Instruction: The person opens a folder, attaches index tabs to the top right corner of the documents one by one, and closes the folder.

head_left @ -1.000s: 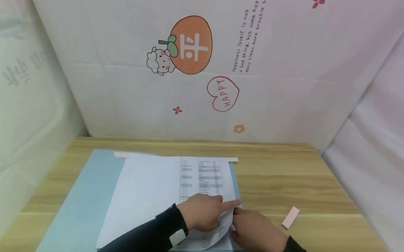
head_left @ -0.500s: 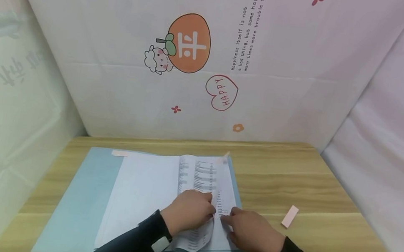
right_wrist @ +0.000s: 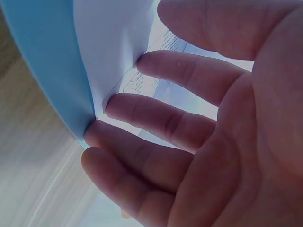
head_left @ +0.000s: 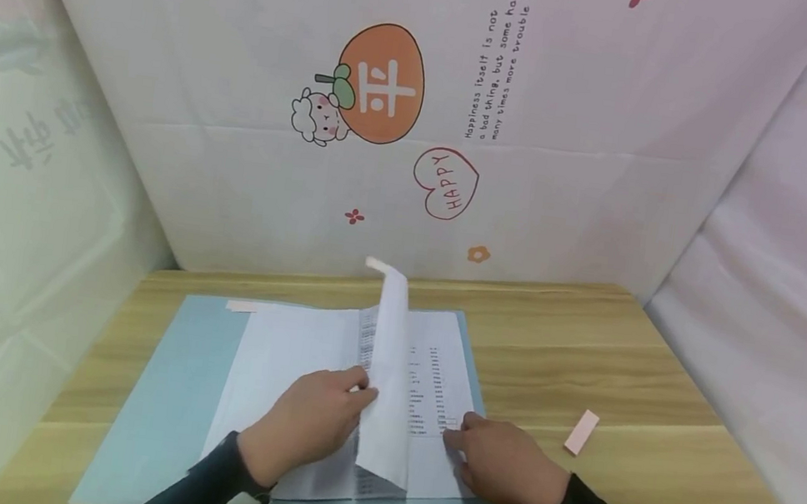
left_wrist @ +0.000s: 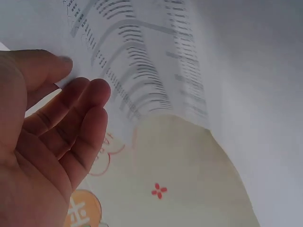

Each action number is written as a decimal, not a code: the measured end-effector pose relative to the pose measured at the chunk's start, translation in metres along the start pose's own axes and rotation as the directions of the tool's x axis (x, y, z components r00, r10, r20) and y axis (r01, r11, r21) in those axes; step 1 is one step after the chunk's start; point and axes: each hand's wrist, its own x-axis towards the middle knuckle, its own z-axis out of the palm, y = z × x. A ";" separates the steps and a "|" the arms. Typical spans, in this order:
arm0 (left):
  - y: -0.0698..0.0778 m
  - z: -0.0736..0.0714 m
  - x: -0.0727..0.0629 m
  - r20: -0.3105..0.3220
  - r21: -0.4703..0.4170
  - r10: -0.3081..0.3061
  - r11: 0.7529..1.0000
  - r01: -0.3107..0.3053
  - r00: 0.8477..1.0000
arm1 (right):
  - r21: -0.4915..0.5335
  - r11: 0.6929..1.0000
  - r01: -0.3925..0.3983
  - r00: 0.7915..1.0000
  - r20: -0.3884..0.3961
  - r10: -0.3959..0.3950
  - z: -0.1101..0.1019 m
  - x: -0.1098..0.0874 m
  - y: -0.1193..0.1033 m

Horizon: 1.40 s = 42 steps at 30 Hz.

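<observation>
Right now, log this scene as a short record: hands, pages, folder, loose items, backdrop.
Left hand: holds a raised page
Right hand: fingers touch the printed sheet near its right edge
Raised page: stands up from the open folder, a pale tab at its far end
Folder: light blue, open on the wooden table
Loose item: pink strip on the table, right of the folder
Backdrop: pale cloth with cartoon prints

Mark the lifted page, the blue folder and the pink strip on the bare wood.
Lifted page [head_left: 391,368]: head view, its middle.
Blue folder [head_left: 166,403]: head view, its left cover.
Pink strip [head_left: 581,433]: head view, its middle.
</observation>
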 end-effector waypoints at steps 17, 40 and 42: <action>-0.039 -0.017 -0.091 0.070 -0.225 -0.429 0.873 0.433 0.901 | -0.001 0.999 -0.035 0.999 0.038 0.035 -0.002 0.000 -0.001; -0.044 -0.001 -0.113 0.269 0.063 -0.534 0.840 0.538 0.802 | 0.003 1.000 -0.026 1.000 0.014 0.026 -0.002 -0.002 -0.004; -0.035 -0.002 -0.108 0.241 0.078 -0.506 0.861 0.503 0.828 | 0.004 1.000 -0.028 1.000 0.014 0.028 -0.002 -0.002 -0.004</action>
